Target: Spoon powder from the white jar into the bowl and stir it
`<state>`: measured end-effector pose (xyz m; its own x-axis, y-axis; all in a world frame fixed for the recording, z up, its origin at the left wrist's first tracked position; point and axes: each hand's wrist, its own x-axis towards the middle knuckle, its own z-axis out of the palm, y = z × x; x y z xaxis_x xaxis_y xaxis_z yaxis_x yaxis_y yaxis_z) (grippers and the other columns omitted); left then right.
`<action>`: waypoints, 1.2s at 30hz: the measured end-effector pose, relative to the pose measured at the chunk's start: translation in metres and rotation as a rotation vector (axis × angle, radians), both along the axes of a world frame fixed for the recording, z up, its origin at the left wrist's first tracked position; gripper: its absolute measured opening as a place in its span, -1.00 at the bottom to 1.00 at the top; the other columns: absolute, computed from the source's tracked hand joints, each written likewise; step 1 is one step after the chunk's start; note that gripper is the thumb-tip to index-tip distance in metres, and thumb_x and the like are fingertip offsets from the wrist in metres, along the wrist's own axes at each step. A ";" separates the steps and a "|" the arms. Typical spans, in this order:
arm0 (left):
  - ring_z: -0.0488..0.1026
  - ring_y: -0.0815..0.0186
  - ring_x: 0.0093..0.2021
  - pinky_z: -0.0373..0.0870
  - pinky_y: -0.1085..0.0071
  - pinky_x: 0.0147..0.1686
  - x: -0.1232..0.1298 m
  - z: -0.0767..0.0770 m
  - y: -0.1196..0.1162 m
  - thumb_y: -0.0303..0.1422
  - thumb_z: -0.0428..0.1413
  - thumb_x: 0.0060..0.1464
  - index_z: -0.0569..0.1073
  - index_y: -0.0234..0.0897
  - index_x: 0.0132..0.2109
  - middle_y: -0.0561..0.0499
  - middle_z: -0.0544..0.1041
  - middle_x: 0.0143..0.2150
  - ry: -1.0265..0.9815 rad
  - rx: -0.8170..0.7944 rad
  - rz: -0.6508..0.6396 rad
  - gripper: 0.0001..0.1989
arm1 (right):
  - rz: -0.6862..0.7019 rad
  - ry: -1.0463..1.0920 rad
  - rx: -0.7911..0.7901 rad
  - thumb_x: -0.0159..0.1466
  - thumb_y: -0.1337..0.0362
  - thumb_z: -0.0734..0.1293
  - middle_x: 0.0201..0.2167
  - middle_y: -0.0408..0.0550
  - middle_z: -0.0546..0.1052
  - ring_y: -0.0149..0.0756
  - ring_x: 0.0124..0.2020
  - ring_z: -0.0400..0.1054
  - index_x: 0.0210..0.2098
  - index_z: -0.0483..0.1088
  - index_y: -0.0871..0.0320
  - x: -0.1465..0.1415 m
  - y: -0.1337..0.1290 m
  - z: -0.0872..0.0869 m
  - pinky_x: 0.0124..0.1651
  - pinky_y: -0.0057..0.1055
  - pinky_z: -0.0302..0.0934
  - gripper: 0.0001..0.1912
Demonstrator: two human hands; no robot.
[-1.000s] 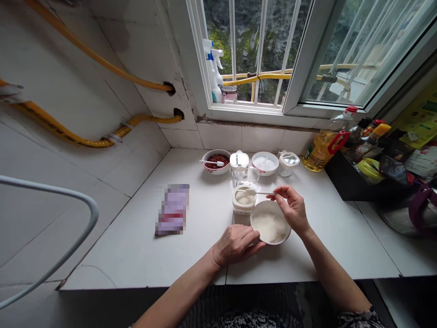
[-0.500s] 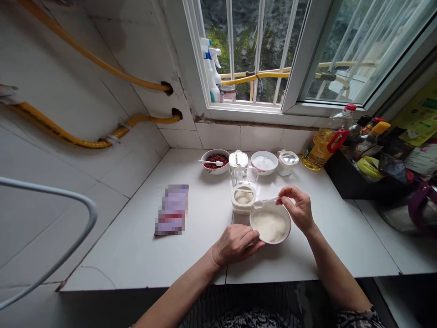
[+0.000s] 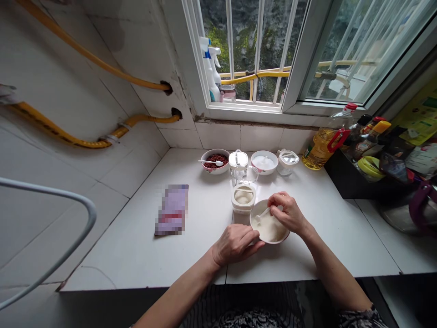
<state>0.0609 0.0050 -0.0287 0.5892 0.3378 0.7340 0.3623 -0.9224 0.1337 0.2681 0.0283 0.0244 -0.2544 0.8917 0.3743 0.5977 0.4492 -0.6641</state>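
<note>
My left hand (image 3: 238, 243) grips the near left rim of a white bowl (image 3: 251, 224) that holds a pale, fine powder (image 3: 272, 230). Over the bowl, my right hand (image 3: 288, 212) pinches the handle of a small white spoon (image 3: 262, 214), whose head is tilted down at the powder. Touching or just behind the bowl's left side stands a cream seasoning jar (image 3: 243, 208), its clear lid (image 3: 246, 174) flipped up. Pale contents show through the jar's opening.
Along the back wall stand a bowl of dark red beans (image 3: 215, 171) with a spoon, a white-lidded jar (image 3: 238, 158), a bowl of white grains (image 3: 264, 168) and another jar (image 3: 287, 160). An oil bottle (image 3: 320, 146) is at right; a purple packet (image 3: 172, 209) lies left.
My right hand has moved left and down over the bowl, bringing the spoon from the rim into the bowl by the powder. My left hand stays on the rim.
</note>
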 end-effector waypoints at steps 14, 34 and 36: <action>0.31 0.40 -0.61 0.17 0.43 -0.58 0.000 -0.002 0.000 -0.32 -0.01 0.30 0.35 -0.28 -0.31 0.10 0.39 -0.57 0.000 -0.009 -0.010 -0.80 | -0.165 0.318 -0.258 0.01 0.38 0.18 -0.69 -0.21 0.38 -0.39 -0.58 0.26 -0.56 0.35 0.13 0.010 0.004 0.003 -0.41 -0.45 0.20 -0.87; 0.30 0.41 -0.60 0.16 0.43 -0.58 0.000 -0.001 0.000 -0.33 0.00 0.30 0.35 -0.28 -0.30 0.11 0.38 -0.56 -0.002 -0.006 -0.016 -0.81 | -0.178 0.463 -0.363 -0.03 0.35 0.20 -0.74 -0.23 0.35 -0.41 -0.64 0.21 -0.61 0.35 0.14 0.009 0.008 0.002 -0.50 -0.45 0.15 -0.89; 0.30 0.41 -0.60 0.16 0.43 -0.57 0.000 -0.001 0.000 -0.33 -0.01 0.30 0.35 -0.28 -0.30 0.11 0.39 -0.56 -0.006 -0.005 -0.021 -0.81 | -0.167 0.533 -0.391 -0.04 0.35 0.21 -0.76 -0.22 0.35 -0.41 -0.66 0.21 -0.60 0.36 0.14 0.010 0.009 0.002 -0.50 -0.44 0.15 -0.90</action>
<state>0.0612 0.0053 -0.0302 0.5918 0.3291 0.7358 0.3424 -0.9291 0.1401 0.2783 0.0376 0.0268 0.0280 0.9983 0.0521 0.1845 0.0460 -0.9818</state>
